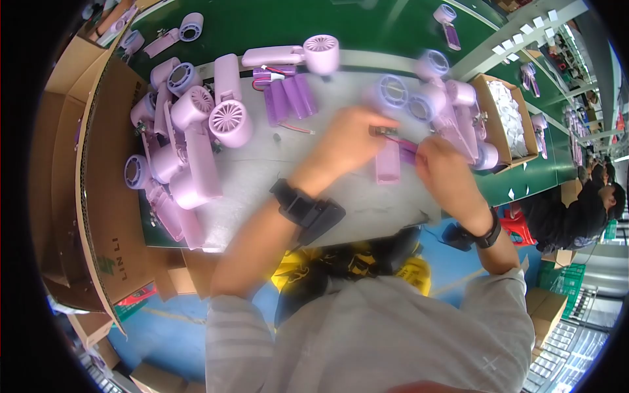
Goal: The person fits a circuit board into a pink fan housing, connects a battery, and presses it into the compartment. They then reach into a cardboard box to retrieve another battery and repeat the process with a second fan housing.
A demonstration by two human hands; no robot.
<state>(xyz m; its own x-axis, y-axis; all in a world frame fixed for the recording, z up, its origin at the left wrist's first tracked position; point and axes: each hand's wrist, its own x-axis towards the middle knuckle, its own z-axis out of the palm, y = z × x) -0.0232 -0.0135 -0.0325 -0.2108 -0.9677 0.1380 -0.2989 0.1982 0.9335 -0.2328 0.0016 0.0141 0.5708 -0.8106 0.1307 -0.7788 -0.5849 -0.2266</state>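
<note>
My left hand (350, 141) is closed around a pink handheld fan, its lilac-ringed head (392, 92) pointing away from me. Below the fingers shows the fan's hollow handle (388, 169), with a small circuit board (383, 131) beside the fingertips. To the right, my right hand (445, 167) is closed on a purple battery (407, 152), mostly covered by the fingers and blurred. Thin wires run between battery and board. Farther left lie several purple batteries (295, 95) with wires and white connectors.
Pink fans (196, 144) are heaped at the left, beside a large cardboard box (108, 170). More opened fans (452, 118) lie right of my hands, next to a carton of white pieces (508, 121). A green conveyor belt (386, 29) runs beyond the grey work surface (255, 183). Another person (576, 209) sits far right.
</note>
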